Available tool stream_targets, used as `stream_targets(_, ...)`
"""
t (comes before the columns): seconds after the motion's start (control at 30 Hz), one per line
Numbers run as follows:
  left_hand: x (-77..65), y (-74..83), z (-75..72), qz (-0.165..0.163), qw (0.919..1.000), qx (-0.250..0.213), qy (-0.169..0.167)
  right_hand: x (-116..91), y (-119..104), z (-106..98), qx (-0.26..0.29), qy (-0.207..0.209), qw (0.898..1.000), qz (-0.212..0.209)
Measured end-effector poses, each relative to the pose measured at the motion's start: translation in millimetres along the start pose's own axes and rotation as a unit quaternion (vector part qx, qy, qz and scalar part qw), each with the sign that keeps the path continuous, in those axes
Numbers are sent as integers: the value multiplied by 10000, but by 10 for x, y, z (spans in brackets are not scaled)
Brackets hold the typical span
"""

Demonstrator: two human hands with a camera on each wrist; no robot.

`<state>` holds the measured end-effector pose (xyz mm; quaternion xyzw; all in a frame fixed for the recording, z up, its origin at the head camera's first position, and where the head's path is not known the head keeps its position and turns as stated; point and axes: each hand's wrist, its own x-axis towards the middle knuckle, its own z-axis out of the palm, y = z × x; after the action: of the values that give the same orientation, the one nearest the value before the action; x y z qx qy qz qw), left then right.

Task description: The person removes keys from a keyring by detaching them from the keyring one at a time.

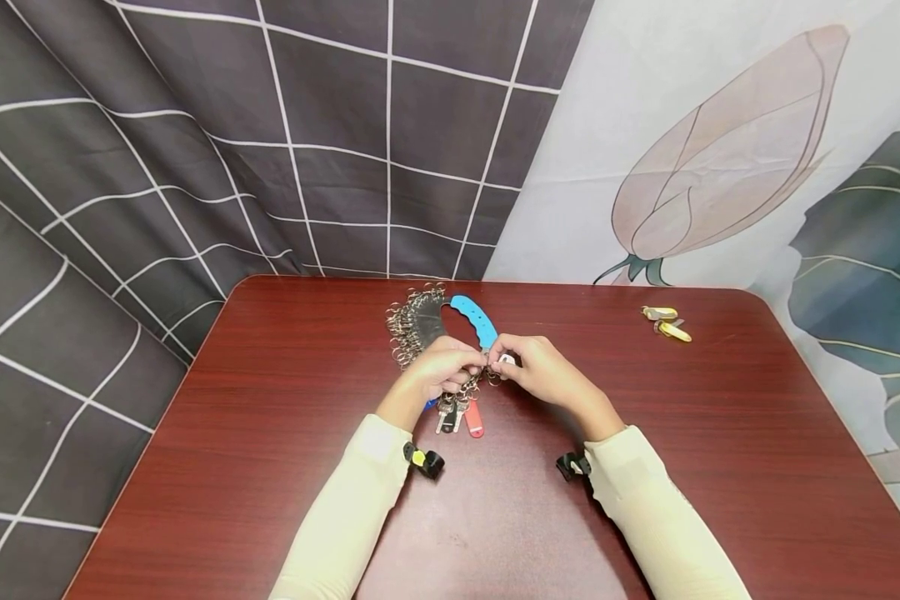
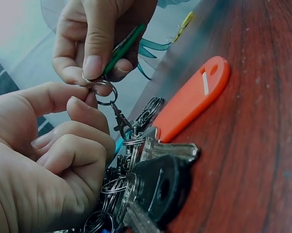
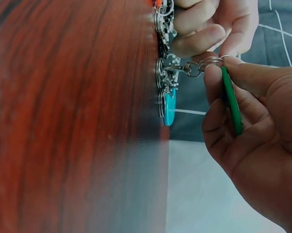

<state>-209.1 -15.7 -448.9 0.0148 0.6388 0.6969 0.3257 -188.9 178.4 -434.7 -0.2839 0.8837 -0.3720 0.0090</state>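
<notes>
A key ring holder with a light blue curved handle [image 1: 474, 319] lies on the table, its dark curved band [image 1: 427, 321] fringed with metal clips and rings. My left hand [image 1: 444, 364] pinches a split ring [image 2: 111, 99] that hangs from a swivel clasp [image 2: 120, 119] of the holder. Against it, my right hand [image 1: 536, 367] pinches a green key tag [image 3: 231, 99] by its ring end; the fingertips of both hands meet there. Below the left hand hang a red key tag [image 1: 473, 418], a black key tag [image 2: 163, 187] and metal keys [image 1: 459, 414].
Two yellow-tagged sets of keys, one upper [image 1: 662, 313] and one lower [image 1: 675, 332], lie at the far right of the reddish-brown table [image 1: 307, 500]. A dark checked curtain [image 1: 330, 100] and a pale floral cloth [image 1: 570, 225] hang behind the table.
</notes>
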Motion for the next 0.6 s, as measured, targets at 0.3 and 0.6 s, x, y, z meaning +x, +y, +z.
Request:
stream_targets(0.3,-7,2,4,-6,10000,-28,-18,-2,-8,-7,18,-42,10000,26)
stream_targets(0.6,-14,13,-6,104,9998,135,69,1,-23,-24,-118,-5,9999,67)
